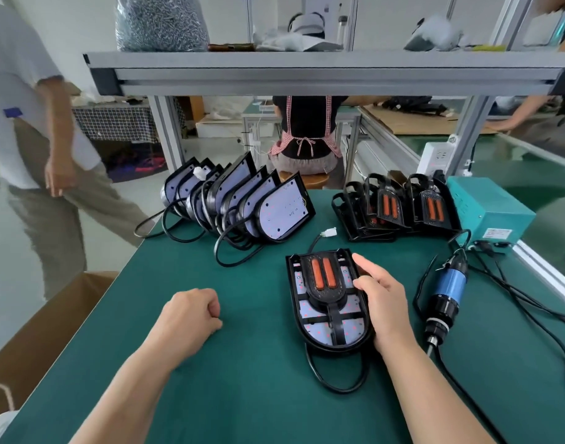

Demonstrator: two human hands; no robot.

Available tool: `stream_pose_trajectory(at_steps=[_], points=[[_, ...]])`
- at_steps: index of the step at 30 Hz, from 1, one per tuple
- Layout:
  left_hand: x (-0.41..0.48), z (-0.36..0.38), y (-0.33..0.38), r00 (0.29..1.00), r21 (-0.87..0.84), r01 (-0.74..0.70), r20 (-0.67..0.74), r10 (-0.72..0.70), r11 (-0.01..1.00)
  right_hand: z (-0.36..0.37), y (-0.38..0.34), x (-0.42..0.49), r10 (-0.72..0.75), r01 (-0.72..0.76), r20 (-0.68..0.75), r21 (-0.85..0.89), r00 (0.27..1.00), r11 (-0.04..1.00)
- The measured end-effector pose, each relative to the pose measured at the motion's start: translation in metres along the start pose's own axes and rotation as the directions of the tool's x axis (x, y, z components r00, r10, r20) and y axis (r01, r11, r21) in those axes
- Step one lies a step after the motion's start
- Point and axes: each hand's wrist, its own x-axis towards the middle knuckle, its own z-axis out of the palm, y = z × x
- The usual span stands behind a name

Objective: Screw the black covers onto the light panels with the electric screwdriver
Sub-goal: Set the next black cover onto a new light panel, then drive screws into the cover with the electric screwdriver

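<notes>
A light panel lies flat on the green table in front of me, with a black cover carrying two orange strips on top of it. My right hand rests on the panel's right edge, fingers relaxed. My left hand sits on the table to the left of the panel, curled into a loose fist with nothing in it. The electric screwdriver, blue and black, lies on the table just right of my right hand, untouched.
Several bare light panels with black cables stand in a row at the back left. Several black covers are stacked at the back right beside a teal power box. A cardboard box sits left of the table. People stand nearby.
</notes>
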Motion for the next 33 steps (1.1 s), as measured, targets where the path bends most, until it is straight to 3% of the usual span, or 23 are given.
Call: stream_pose_trajectory(at_steps=[5,8,10,12,16,19,22,26,29,33], points=[[0.003,0.004,0.0,0.999,0.13,-0.039,0.001,0.039,0.991,-0.002,-0.007,-0.003,-0.031,0.03,-0.006,-0.069,1.0,0.997],[0.001,0.008,0.007,0.996,0.175,-0.074,-0.038,0.082,0.982,-0.024,-0.026,-0.001,-0.23,0.199,-0.092,-0.264,0.969,0.944],[-0.002,0.009,0.016,0.99,0.008,-0.08,-0.117,0.081,0.997,-0.054,-0.043,0.007,-0.368,0.23,-0.21,-0.485,0.906,0.844],[-0.005,0.009,0.031,0.98,-0.236,-0.097,-0.19,0.052,0.967,-0.088,-0.052,0.02,-0.378,0.093,-0.306,-0.658,0.874,0.747],[-0.004,0.013,0.071,0.983,-0.65,-0.135,-0.183,0.018,0.748,-0.116,-0.039,0.035,-0.017,-0.249,-0.344,-0.712,0.939,0.656],[-0.004,0.02,0.099,0.987,-0.775,-0.159,-0.133,0.087,0.612,-0.115,-0.024,0.042,0.057,-0.303,-0.343,-0.725,0.938,0.618],[-0.003,0.028,0.122,0.986,-0.825,-0.145,-0.075,0.148,0.546,-0.118,-0.022,0.049,0.098,-0.357,-0.421,-0.6,0.902,0.715],[-0.003,0.035,0.137,0.985,-0.865,-0.105,-0.023,0.171,0.491,-0.124,-0.015,0.052,0.206,-0.244,-0.364,-0.061,0.908,0.968],[-0.003,0.041,0.144,0.984,-0.882,-0.069,0.016,0.176,0.466,-0.115,-0.024,0.047,0.14,-0.073,-0.335,0.204,0.932,0.976],[-0.003,0.047,0.147,0.989,-0.896,-0.035,0.034,0.147,0.443,-0.099,-0.05,0.041,-0.036,0.154,-0.364,0.302,0.931,0.941]])
